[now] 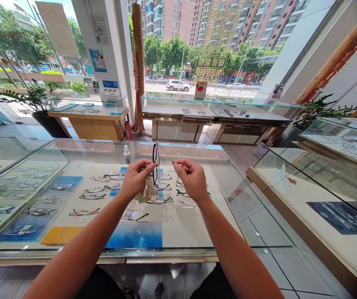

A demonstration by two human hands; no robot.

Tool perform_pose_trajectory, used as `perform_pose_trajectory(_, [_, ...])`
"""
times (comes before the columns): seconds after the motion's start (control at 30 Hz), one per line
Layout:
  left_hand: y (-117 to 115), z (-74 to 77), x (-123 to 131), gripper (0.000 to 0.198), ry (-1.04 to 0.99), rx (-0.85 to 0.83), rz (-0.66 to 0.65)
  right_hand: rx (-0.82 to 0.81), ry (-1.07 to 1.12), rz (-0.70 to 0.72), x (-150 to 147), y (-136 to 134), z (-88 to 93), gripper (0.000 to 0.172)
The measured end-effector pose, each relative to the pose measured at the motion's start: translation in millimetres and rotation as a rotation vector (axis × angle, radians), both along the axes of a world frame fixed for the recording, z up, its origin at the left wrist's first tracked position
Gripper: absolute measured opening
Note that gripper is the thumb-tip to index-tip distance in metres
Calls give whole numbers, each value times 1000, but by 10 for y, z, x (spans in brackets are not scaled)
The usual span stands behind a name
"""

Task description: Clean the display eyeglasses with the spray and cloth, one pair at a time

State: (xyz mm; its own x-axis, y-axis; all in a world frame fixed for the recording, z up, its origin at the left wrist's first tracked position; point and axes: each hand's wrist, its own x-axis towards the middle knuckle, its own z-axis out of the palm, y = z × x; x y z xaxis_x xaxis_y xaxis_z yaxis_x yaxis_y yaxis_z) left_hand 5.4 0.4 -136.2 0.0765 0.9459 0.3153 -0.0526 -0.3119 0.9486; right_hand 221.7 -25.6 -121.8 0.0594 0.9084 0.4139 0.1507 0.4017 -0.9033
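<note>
Above the glass display case, a pair of eyeglasses (155, 164) is held up on edge between my hands. My left hand (137, 177) is closed on the front of the frame near a lens, and a crumpled beige cloth (148, 191) hangs from the same fingers. With a pinch, my right hand (191, 176) grips the tip of one thin temple arm, which slants down from the frame's upper end. Behind and below the hands, several eyeglasses (91, 195) lie in rows inside the case.
A small white spray bottle (126, 154) stands by the far side of the glass display case (194, 249). An orange-yellow pad (62, 235) and a blue sheet (135, 235) lie at its near side. Another glass case (287, 195) stands to the right. More showcases line the window.
</note>
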Motion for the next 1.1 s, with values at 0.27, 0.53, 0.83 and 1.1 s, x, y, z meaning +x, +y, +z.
perform_pose_trajectory(0.27, [-19,-22,-15,39,194,104,33,183,-104,-355,90,70,-56,29])
perform_pose_trajectory(0.53, [-72,3,29,42,231,78,-72,380,-135,-389,47,77,-121,37])
perform_pose_trajectory(0.83, [-112,13,69,42,231,96,-52,441,-295,-333,-105,19,-237,63])
perform_pose_trajectory(1.1, [-131,-16,98,39,230,112,-31,439,-329,-318,-108,23,-283,75])
